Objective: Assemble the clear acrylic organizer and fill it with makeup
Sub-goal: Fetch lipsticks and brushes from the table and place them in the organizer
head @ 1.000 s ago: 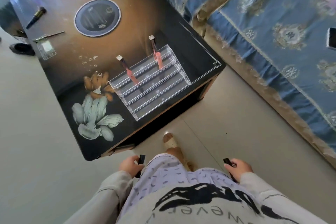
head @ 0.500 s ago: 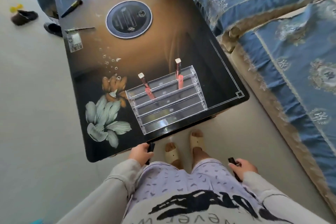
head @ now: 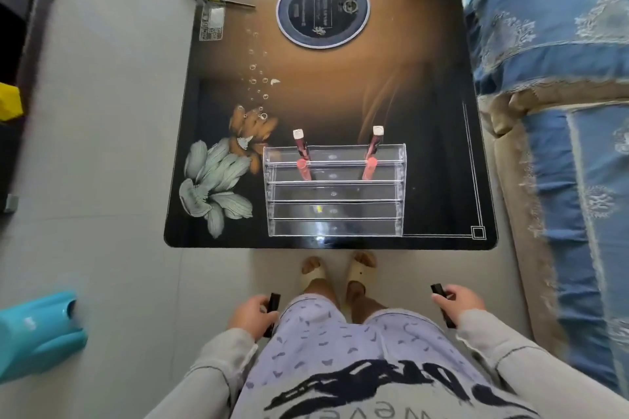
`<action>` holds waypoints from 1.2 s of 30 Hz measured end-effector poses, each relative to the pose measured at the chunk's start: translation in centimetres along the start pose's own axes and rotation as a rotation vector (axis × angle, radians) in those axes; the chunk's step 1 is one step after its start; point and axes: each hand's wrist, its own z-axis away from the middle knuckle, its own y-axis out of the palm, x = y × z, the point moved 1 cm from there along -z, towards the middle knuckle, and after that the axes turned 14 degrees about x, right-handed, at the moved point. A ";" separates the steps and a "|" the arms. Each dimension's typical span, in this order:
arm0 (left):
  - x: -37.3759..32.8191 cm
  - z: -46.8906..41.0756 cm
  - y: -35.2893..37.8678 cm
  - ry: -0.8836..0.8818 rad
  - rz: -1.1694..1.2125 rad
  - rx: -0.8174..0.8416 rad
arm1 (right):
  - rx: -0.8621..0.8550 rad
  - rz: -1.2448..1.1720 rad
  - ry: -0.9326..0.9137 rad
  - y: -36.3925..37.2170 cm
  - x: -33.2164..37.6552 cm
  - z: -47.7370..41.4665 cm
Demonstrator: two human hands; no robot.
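Squared up to dark glossy table (head: 429,119) now; your hands stay low at hips. Left hand (head: 253,315) curled round slim black makeup tube (head: 273,302); right hand (head: 459,302) curled round second black tube (head: 441,303). Clear acrylic stepped organizer (head: 333,196) ahead of both hands, two pink lip-gloss tubes (head: 304,169) leaning in far row. Table's near edge between.

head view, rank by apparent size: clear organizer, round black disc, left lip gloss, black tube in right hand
1. clear organizer
2. round black disc
3. left lip gloss and black tube in right hand: alike; tube nearer the camera, partly hidden, so unranked
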 end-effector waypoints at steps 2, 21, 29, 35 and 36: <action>-0.5 -0.2 0.1 0.005 0.016 0.001 | -0.002 0.030 -0.012 -0.4 0.6 0.0; -13.8 -0.8 -10.0 0.549 0.254 -0.438 | -0.290 -0.431 -0.573 -2.9 17.0 2.6; -14.2 -1.9 -9.6 0.530 0.214 -0.415 | -0.297 -0.397 -0.521 -2.3 17.7 1.9; -14.2 -2.5 -9.5 0.516 0.197 -0.363 | -0.291 -0.343 -0.495 -2.1 18.2 1.3; -14.2 -2.6 -9.5 0.517 0.193 -0.360 | -0.289 -0.333 -0.488 -2.1 18.3 1.2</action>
